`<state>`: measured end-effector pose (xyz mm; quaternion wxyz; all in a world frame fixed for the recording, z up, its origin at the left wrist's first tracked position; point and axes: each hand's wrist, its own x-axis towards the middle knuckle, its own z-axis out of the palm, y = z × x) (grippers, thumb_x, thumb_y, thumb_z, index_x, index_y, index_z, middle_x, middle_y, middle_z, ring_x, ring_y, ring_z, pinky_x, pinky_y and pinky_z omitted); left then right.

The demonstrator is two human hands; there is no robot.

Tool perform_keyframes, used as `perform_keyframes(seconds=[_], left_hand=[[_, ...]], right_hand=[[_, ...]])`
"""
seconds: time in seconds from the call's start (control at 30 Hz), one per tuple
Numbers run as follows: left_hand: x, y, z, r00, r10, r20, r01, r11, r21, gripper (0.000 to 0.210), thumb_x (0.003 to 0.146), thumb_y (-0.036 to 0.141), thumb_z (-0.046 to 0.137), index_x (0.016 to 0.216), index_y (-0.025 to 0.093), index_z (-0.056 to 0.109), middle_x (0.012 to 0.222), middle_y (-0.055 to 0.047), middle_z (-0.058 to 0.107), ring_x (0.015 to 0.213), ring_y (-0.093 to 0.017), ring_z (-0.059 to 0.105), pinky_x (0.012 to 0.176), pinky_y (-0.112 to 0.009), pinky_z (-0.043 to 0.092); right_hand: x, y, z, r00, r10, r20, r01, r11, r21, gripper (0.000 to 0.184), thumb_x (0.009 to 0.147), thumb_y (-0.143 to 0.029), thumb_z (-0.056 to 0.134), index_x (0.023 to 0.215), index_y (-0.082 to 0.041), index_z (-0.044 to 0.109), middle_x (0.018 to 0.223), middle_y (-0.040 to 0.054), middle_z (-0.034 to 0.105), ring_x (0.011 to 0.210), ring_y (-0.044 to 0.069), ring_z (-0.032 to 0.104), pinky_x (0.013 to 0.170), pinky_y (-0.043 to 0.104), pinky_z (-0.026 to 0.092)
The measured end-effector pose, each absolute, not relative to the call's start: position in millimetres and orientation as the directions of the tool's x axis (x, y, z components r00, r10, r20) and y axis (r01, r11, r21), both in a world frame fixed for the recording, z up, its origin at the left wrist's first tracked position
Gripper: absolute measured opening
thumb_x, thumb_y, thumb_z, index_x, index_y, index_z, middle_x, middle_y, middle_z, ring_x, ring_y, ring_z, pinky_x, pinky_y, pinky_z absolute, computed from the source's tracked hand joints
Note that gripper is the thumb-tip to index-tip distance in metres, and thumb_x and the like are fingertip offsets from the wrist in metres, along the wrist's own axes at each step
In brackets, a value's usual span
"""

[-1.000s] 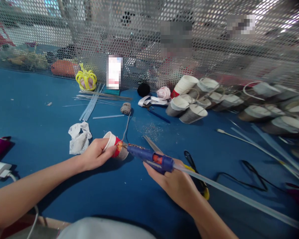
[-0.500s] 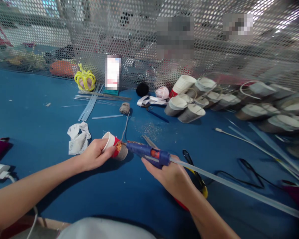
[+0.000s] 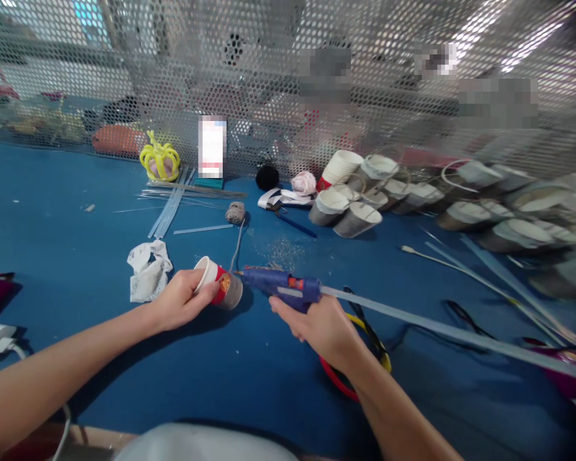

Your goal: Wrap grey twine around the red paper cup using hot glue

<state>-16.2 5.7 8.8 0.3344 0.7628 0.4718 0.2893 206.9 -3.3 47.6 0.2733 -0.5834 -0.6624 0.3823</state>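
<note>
My left hand (image 3: pixel 185 298) is closed round a red and white paper cup (image 3: pixel 221 286), which lies tilted with its mouth to the left. Grey yarn covers the cup's bottom end, and a strand runs up from it to a small grey yarn ball (image 3: pixel 235 212). In my right hand (image 3: pixel 321 320) is a blue hot glue gun (image 3: pixel 281 285), its fingers wrapped round the handle. The nozzle points left, close to the cup's yarn-covered side; whether it touches cannot be made out. A long clear glue stick (image 3: pixel 413 318) sticks out of the gun's back.
Grey-wrapped cups (image 3: pixel 358 219) stand in a cluster at the right, beside stacked white cups (image 3: pixel 340 168). A phone (image 3: pixel 212 146) leans on the perforated metal screen (image 3: pixel 269 83). Clear glue sticks (image 3: pixel 173 205), crumpled white plastic (image 3: pixel 148 272) and a white cable (image 3: pixel 451 262) lie on the blue table.
The glue gun's nozzle has drawn slightly away from the cup, and the gun sits more level. My left hand keeps its hold on the cup. The whole view has shifted a little.
</note>
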Motion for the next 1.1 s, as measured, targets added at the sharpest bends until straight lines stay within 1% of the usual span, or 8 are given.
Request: perform_keyframes(seconds=[0.1, 0.23, 0.4, 0.6, 0.7, 0.8, 1.0, 1.1], left_hand=[[-15.8, 6.4, 8.4, 0.349, 0.934, 0.081, 0.503, -0.26, 0.824, 0.029, 0.081, 0.031, 0.032, 0.057, 0.015, 0.036, 0.054, 0.005, 0.031, 0.05, -0.007, 0.028, 0.046, -0.02, 0.025], [-14.7, 7.6, 7.5, 0.328, 0.943, 0.063, 0.481, -0.224, 0.847, 0.03, 0.081, 0.035, 0.031, 0.059, 0.015, 0.038, 0.055, 0.004, 0.031, 0.052, -0.008, 0.028, 0.048, -0.021, 0.026], [-14.9, 7.1, 5.9, 0.342, 0.937, 0.079, 0.453, -0.237, 0.859, 0.031, 0.081, 0.034, 0.031, 0.063, 0.013, 0.044, 0.057, 0.003, 0.036, 0.054, -0.009, 0.031, 0.051, -0.021, 0.029], [-16.2, 6.8, 6.5, 0.332, 0.938, 0.103, 0.471, -0.259, 0.844, 0.031, 0.081, 0.034, 0.031, 0.065, 0.012, 0.047, 0.056, 0.003, 0.038, 0.052, -0.009, 0.031, 0.049, -0.021, 0.028], [-15.3, 6.0, 7.8, 0.327, 0.938, 0.119, 0.476, -0.272, 0.837, 0.031, 0.081, 0.034, 0.032, 0.061, 0.013, 0.044, 0.055, 0.003, 0.035, 0.05, -0.008, 0.029, 0.047, -0.021, 0.026], [-14.4, 4.6, 8.3, 0.344, 0.924, 0.165, 0.474, -0.323, 0.819, 0.029, 0.081, 0.032, 0.033, 0.06, 0.014, 0.042, 0.054, 0.003, 0.035, 0.05, -0.008, 0.029, 0.047, -0.021, 0.027], [-15.4, 1.6, 10.8, 0.395, 0.833, 0.387, 0.458, -0.544, 0.703, 0.022, 0.08, 0.022, 0.034, 0.062, 0.014, 0.043, 0.056, 0.001, 0.04, 0.052, -0.009, 0.035, 0.05, -0.022, 0.031], [-15.8, 0.4, 13.1, 0.455, 0.724, 0.519, 0.432, -0.688, 0.583, 0.016, 0.078, 0.016, 0.036, 0.064, 0.015, 0.044, 0.059, -0.001, 0.045, 0.055, -0.011, 0.038, 0.054, -0.025, 0.035]], right_hand=[[214.7, 2.2, 52.4, -0.166, 0.966, -0.2, 0.475, -0.1, -0.874, 0.021, 0.068, -0.035, 0.055, 0.065, -0.015, 0.057, 0.034, -0.0056, 0.042, 0.031, 0.009, 0.04, 0.036, 0.022, 0.036], [231.0, 21.7, 54.8, -0.006, 0.987, -0.161, 0.341, -0.149, -0.928, 0.021, 0.064, -0.035, 0.059, 0.062, -0.015, 0.052, 0.046, -0.0032, 0.049, 0.04, 0.008, 0.044, 0.039, 0.02, 0.035], [247.9, 55.6, 34.8, 0.149, 0.982, -0.112, 0.507, -0.173, -0.844, 0.029, 0.068, -0.042, 0.052, 0.062, -0.014, 0.052, 0.057, 0.0024, 0.055, 0.046, 0.009, 0.048, 0.041, 0.021, 0.036], [252.7, 82.5, 18.2, 0.215, 0.976, -0.041, 0.684, -0.18, -0.707, 0.03, 0.071, -0.038, 0.051, 0.049, -0.018, 0.045, 0.039, 0.0005, 0.047, 0.035, 0.012, 0.045, 0.04, 0.025, 0.033], [246.8, 81.7, 27.3, 0.188, 0.981, 0.048, 0.763, -0.115, -0.635, 0.031, 0.067, -0.03, 0.057, 0.043, -0.02, 0.04, 0.041, 0.002, 0.047, 0.048, 0.016, 0.052, 0.047, 0.027, 0.033], [229.3, 69.8, 41.1, 0.076, 0.987, 0.138, 0.805, 0.021, -0.593, 0.025, 0.072, -0.029, 0.052, 0.049, -0.02, 0.047, 0.056, 0.0053, 0.053, 0.066, 0.019, 0.054, 0.056, 0.027, 0.034], [179.8, 44.8, 53.1, -0.277, 0.957, 0.09, 0.729, 0.27, -0.629, 0.032, 0.08, -0.036, 0.04, 0.067, -0.018, 0.062, 0.07, 0.0026, 0.06, 0.064, 0.013, 0.054, 0.061, 0.024, 0.039], [166.9, 44.7, 53.7, -0.251, 0.938, 0.237, 0.687, 0.346, -0.639, 0.033, 0.082, -0.035, 0.037, 0.072, -0.015, 0.061, 0.076, 0.0056, 0.059, 0.068, 0.014, 0.053, 0.062, 0.025, 0.039]])
